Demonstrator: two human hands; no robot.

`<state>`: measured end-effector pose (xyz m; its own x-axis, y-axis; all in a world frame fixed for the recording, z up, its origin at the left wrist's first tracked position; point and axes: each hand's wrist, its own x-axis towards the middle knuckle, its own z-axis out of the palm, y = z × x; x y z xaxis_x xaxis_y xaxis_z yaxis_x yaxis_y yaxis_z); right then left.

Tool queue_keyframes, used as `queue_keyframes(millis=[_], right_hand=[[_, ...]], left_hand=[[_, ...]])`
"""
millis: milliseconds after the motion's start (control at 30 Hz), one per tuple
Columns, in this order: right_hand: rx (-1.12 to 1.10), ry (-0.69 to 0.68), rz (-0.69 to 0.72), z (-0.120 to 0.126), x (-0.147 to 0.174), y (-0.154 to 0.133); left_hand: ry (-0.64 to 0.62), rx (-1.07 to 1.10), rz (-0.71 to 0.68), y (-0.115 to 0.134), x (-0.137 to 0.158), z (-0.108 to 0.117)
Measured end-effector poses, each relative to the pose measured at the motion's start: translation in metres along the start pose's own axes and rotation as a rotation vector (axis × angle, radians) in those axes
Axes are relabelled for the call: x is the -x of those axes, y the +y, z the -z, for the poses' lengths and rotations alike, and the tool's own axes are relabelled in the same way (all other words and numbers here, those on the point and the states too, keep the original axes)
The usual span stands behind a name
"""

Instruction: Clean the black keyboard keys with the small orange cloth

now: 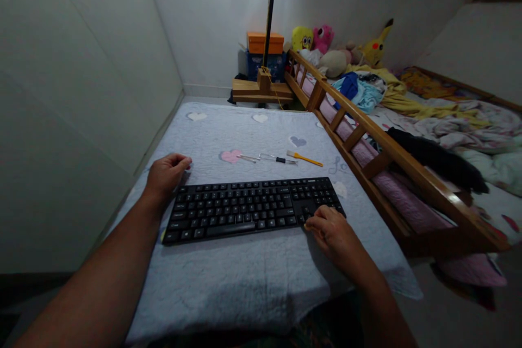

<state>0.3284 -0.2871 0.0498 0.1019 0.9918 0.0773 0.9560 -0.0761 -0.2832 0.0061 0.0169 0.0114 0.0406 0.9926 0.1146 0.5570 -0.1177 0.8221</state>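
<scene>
A black keyboard lies flat on a cloth-covered table, with its keys facing up. Just beyond its back left corner is my left hand, resting on the cloth with its fingers curled and nothing visible in them. My right hand is over the keyboard's front right part, by the arrow keys and number pad. Its thumb and fingers are pressed together; whatever may be between them is hidden. Behind the keyboard lie white cotton swabs, a wire tool with a black grip and a brush with a yellow handle.
The light cloth carries heart patterns. To the right runs a wooden bed rail, with bedding and plush toys behind it. A wooden stand with a black pole and stacked boxes are beyond the table's far edge.
</scene>
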Motion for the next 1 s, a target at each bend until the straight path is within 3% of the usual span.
queue_keyframes(millis=[167, 300, 500, 1000], right_hand=[[-0.033, 0.087, -0.050, 0.012, 0.000, 0.021], [-0.011, 0.152, -0.027, 0.008, -0.007, 0.023], [0.036, 0.128, -0.025, -0.006, -0.007, 0.021], [0.056, 0.075, -0.056, 0.003, -0.005, 0.027]], left_hand=[[0.004, 0.000, -0.016, -0.002, -0.001, 0.000], [-0.005, -0.010, -0.007, -0.004, -0.002, 0.000], [0.001, -0.007, -0.014, -0.006, -0.002, -0.001], [-0.020, -0.028, -0.007, -0.008, -0.003, 0.000]])
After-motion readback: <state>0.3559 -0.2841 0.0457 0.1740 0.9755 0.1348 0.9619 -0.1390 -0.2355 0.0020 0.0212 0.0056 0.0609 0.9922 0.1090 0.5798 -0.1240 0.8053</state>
